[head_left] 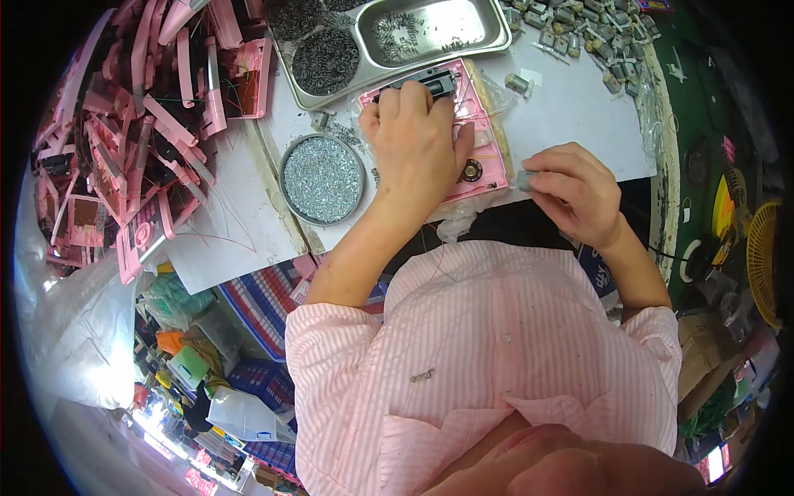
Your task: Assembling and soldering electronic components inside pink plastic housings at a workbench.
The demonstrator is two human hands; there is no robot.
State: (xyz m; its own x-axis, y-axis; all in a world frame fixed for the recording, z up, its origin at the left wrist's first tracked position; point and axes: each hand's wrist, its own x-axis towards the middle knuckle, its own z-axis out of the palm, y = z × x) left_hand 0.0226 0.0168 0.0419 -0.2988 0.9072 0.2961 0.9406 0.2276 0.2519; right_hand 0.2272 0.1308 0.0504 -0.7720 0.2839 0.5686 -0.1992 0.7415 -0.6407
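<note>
A pink plastic casing lies on a padded block at the table's front edge, with a black mechanism at its far end and a small round black part near its front. My left hand lies over the casing's left side, fingers bent onto the mechanism and thumb along the casing; its fingertips are partly hidden. To the right of the casing, my right hand pinches a small grey motor between thumb and fingers, just off the casing's edge.
A round tin of small silver screws stands left of my left hand. Behind is a metal tray of dark springs. Many small motors lie at the back right, one loose motor nearer. Pink casing parts heap up on the left.
</note>
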